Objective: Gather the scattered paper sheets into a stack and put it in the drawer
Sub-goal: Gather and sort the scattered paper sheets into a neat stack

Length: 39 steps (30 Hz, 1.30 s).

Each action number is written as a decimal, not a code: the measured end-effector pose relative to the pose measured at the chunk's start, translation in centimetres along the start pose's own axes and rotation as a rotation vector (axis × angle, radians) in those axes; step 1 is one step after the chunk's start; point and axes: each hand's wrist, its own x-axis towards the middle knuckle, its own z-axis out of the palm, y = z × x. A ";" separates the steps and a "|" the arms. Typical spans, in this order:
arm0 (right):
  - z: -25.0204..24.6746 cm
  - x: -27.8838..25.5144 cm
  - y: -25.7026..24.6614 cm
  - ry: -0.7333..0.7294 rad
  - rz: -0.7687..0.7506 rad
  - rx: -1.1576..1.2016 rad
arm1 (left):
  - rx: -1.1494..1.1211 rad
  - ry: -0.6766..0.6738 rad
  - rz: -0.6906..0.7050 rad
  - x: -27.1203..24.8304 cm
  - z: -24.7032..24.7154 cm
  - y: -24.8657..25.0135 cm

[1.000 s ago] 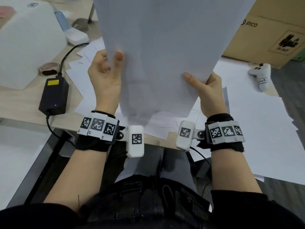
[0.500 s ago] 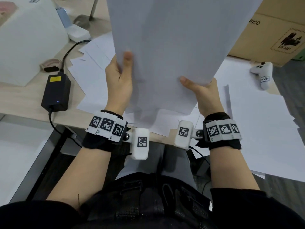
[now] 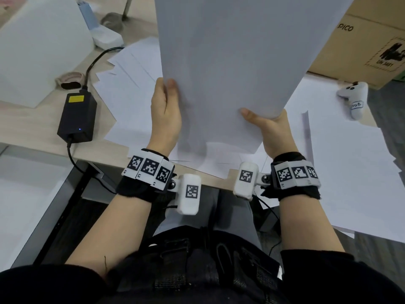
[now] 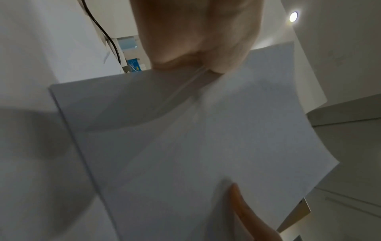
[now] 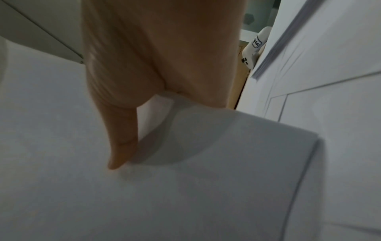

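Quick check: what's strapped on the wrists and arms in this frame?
Each wrist has a black fabric strap carrying a white band of black-and-white square tags: left band, right band. A white rounded camera pod with one tag sticks out on the inner side of each: left pod, right pod. Forearms are bare, with black sleeves pushed up. A thin black cable runs near the right pod.

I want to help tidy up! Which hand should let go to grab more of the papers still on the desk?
Probably the right hand. The biggest spread of loose sheets lies just beside it, while the left hand already grips the held stack along its edge and could likely hold it alone.
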 end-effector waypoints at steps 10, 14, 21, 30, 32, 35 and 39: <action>2.4 0.8 -0.2 0.000 0.020 0.008 | -0.009 0.004 -0.030 0.4 -2.8 -0.3; 3.0 1.0 0.3 0.025 0.047 -0.023 | 0.059 -0.032 -0.105 -0.1 -3.2 -1.4; 3.3 3.0 0.6 0.062 0.081 -0.121 | 0.685 0.039 -0.446 2.3 -6.1 -4.1; 1.6 3.6 3.9 0.101 0.347 -0.418 | 0.949 -0.041 -0.574 2.2 -6.7 -4.9; 1.5 3.4 4.1 0.114 0.381 -0.430 | 0.898 -0.019 -0.583 2.3 -6.7 -4.4; 1.5 3.4 4.1 0.130 0.410 -0.417 | 0.711 0.040 -0.546 2.0 -6.6 -3.9; 1.5 3.4 4.0 0.135 0.436 -0.392 | 0.560 -0.043 -0.462 1.6 -7.2 -3.3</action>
